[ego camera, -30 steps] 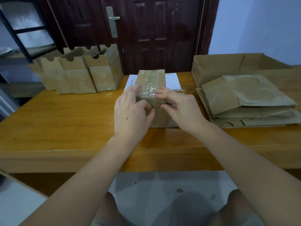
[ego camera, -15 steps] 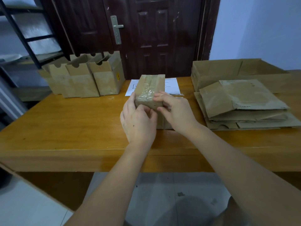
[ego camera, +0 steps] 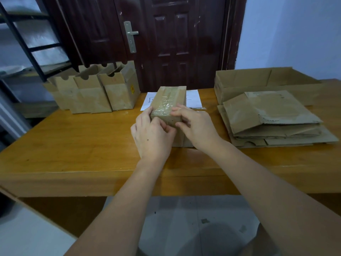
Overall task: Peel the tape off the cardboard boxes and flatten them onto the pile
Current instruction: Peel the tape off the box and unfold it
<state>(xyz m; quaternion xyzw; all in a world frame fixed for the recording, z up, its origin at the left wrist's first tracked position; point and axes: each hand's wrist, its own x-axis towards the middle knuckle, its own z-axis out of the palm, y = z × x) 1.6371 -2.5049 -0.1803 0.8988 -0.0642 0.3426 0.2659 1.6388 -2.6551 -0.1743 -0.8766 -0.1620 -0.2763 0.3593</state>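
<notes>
Cardboard box (ego camera: 170, 100) stands mid-desk (ego camera: 73, 145), probably light and stiff, its tape (ego camera: 165, 104) slick. Left hand (ego camera: 152, 137) grips the near edge; right hand (ego camera: 195, 124) pinches the tape end there, likely the best hold.

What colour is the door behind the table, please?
Dark reddish brown door, seen in the head view.

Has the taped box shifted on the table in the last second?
No. The taped box overlaps the white paper the same way as before.
</notes>
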